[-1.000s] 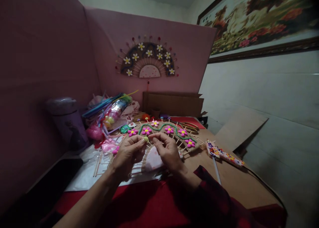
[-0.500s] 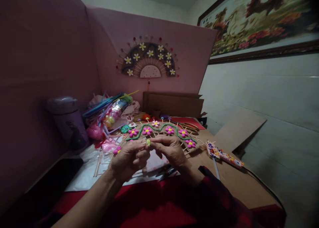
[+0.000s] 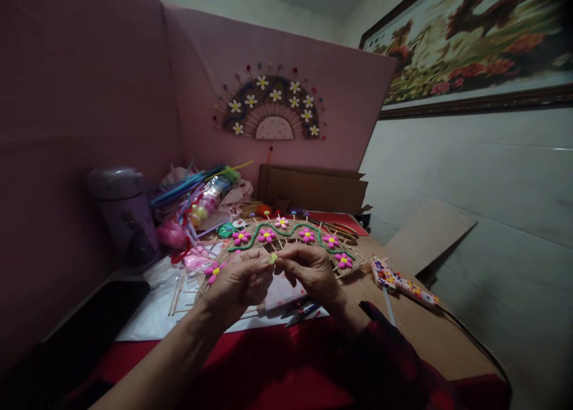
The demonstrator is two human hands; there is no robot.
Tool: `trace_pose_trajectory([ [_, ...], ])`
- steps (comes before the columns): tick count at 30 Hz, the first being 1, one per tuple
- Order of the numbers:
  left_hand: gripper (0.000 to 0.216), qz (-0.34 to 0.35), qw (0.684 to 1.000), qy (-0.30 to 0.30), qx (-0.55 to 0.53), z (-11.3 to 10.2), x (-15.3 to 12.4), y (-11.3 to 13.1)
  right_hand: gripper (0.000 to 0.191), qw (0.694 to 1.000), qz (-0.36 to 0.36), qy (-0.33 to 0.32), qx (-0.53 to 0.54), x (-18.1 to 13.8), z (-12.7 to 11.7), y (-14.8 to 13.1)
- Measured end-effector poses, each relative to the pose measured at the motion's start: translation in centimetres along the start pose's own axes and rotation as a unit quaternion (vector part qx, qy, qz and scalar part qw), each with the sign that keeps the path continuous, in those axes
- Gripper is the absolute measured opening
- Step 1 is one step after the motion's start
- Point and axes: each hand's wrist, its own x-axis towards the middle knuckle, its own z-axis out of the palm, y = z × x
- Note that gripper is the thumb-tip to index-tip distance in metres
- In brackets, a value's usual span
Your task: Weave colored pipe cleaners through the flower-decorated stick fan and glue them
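Note:
My left hand (image 3: 239, 281) and my right hand (image 3: 313, 273) meet above the table and together pinch a small yellow-green pompom (image 3: 273, 258) between their fingertips. Right behind them lies a fan-shaped craft piece (image 3: 308, 243) made of twine and sticks, with pink flowers and a wavy green pipe cleaner on it. Its pale centre piece (image 3: 282, 290) shows between my wrists. A finished fan (image 3: 271, 108) with white flowers hangs on the pink wall.
A purple bottle (image 3: 125, 216) stands at the left. Beside it lie a heap of pipe cleaners and a bag of pompoms (image 3: 203, 198). A patterned glue gun (image 3: 403, 281) lies at the right on brown card. A cardboard box (image 3: 313, 189) stands at the back.
Both hands have risen slightly off the craft piece with the pompom still pinched between them. The view has shifted a little to the left.

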Motion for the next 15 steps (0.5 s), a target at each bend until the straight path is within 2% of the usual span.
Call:
trace_pose_trajectory([
  [8, 0.014, -0.004, 1.000, -0.023, -0.003, 0.07, -0.08, -0.19, 0.007, 1.000, -0.019, -0.012, 0.015, -0.03, -0.05, 0.22],
  [15, 0.018, 0.008, 1.000, -0.010, 0.015, 0.35, -0.20, -0.10, 0.009, 0.998, -0.020, -0.029, 0.049, -0.12, -0.09, 0.25],
])
